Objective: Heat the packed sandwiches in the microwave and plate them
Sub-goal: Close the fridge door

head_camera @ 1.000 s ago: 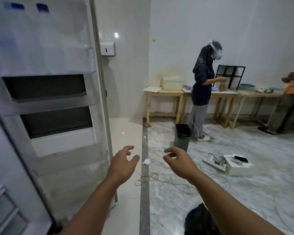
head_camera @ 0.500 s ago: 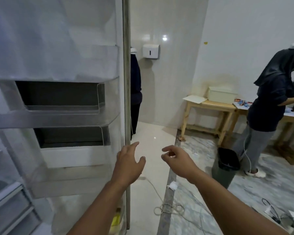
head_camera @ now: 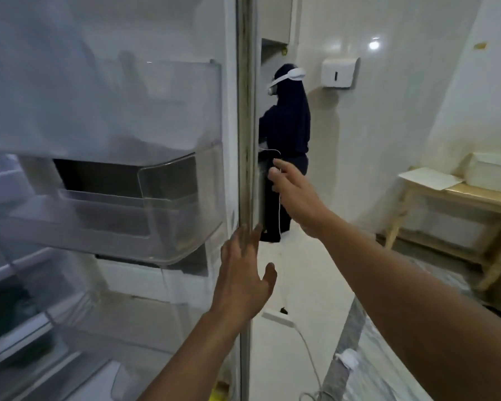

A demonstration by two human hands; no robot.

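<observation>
An open fridge door [head_camera: 245,117] fills the left of the view, its inner side with clear plastic door bins [head_camera: 168,215] facing me. My left hand [head_camera: 243,273] is spread flat, fingertips at the door's edge. My right hand [head_camera: 295,198] reaches past that edge with fingers apart and holds nothing. No sandwiches, microwave or plate are in sight.
A person in dark clothes with a white headset [head_camera: 287,140] stands behind the door. A wooden table [head_camera: 457,198] with a white box stands at the right wall. A white power strip [head_camera: 278,318] and cable lie on the floor. A dispenser [head_camera: 340,72] hangs on the wall.
The view has swung left and closer to the fridge door. Both hands rose toward the door's edge; the left now touches it and the right reaches past it.
</observation>
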